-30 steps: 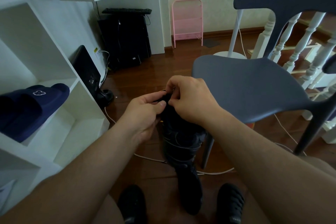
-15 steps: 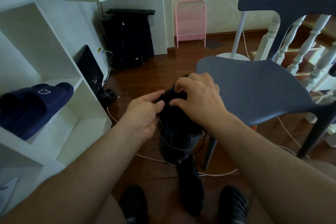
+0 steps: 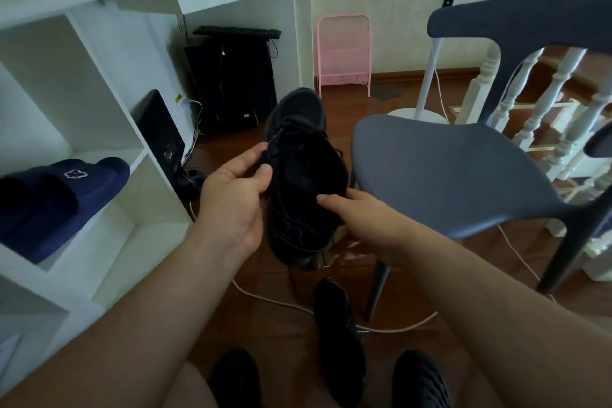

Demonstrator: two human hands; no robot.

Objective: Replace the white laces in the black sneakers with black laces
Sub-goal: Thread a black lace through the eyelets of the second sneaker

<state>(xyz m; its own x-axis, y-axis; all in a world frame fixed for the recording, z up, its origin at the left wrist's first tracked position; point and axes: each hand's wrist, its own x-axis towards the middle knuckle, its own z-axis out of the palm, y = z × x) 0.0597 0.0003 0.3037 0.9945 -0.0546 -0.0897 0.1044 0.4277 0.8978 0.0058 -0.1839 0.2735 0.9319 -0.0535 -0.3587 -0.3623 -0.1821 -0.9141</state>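
both hands [image 3: 231, 202] [image 3: 361, 215] grip sneaker [image 3: 298, 175] over wood floor [image 3: 414, 281] (grey chair [image 3: 463, 169] beside).

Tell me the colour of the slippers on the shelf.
Navy blue slippers, with a small white bear outline on the strap; head view.

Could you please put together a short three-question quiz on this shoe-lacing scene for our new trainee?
1. True or false: the black sneaker in hand rests on the grey chair.
2. Which hand pinches the sneaker's side between thumb and fingers: A) left hand B) right hand?
3. What lies on the white shelf at the left?

Key
1. False: both hands hold it up above the floor, beside the chair.
2. A.
3. Navy slippers.
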